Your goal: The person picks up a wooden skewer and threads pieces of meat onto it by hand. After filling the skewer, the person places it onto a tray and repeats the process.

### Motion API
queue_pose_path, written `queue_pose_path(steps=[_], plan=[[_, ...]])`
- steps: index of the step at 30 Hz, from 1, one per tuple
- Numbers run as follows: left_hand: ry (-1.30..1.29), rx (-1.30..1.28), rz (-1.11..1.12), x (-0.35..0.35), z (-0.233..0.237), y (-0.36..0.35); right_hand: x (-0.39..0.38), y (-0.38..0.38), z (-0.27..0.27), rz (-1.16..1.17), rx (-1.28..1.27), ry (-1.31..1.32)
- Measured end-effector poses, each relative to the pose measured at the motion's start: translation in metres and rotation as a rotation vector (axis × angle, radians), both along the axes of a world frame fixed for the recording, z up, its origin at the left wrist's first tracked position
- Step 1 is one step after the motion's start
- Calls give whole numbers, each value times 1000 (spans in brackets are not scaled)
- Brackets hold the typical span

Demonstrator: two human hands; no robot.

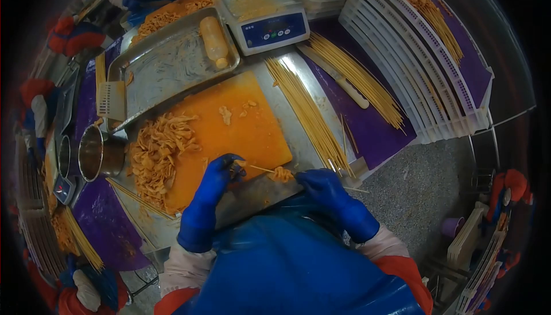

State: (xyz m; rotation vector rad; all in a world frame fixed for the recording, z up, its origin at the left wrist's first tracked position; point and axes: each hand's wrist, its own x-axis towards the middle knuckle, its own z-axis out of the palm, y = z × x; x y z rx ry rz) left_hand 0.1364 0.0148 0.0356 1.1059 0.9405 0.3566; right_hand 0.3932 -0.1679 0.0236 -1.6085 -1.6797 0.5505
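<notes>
1. Holds a thin bamboo skewer (261,169) level just above the near edge of the orange cutting board (252,131), with a limp, crinkled marinated strip (281,174) bunched on it.
2. Closes the gloved right hand (322,187) around the blunt end, steadying the point leftward.
3. Pinches another soft piece at the tip with the left hand (217,176), fingers curled shut.
4. Has the wet heap of strips (158,154) on the board's left, within easy reach of that hand.
5. Has straight spare skewers (310,117) laid along the steel bench (252,197) to the right.
6. Leaves a dented metal tray (166,68), plastic bottle (214,41) and scale (267,19) farther back.
</notes>
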Motion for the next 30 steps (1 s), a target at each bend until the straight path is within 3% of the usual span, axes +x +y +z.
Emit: queue_pose_path(steps=[3,6,9,12,15,19,23,25,30], plan=[[33,124,-37,-11,-34,1,6,8,10,71,-10,-205],[391,701,-173,-2,-17,-8,-2,13,33,90,-80,-312],[446,1064,-138,3,-19,-22,-21,13,39,76,-94,-348],[689,1046,-294,14,-5,-30,-35,13,40,76,-71,-328],[361,895,-114,-4,-22,-19,-31,23,38,70,-100,-208],[-35,57,93,-17,10,-5,-12,17,30,29,-215,133],[-271,-38,159,-13,11,-6,-21,9,15,-42,-212,457],[-409,-156,278,-6,19,-13,-33,3,11,-97,-230,495],[-393,-195,236,-9,17,-21,-54,3,35,-153,-259,476]])
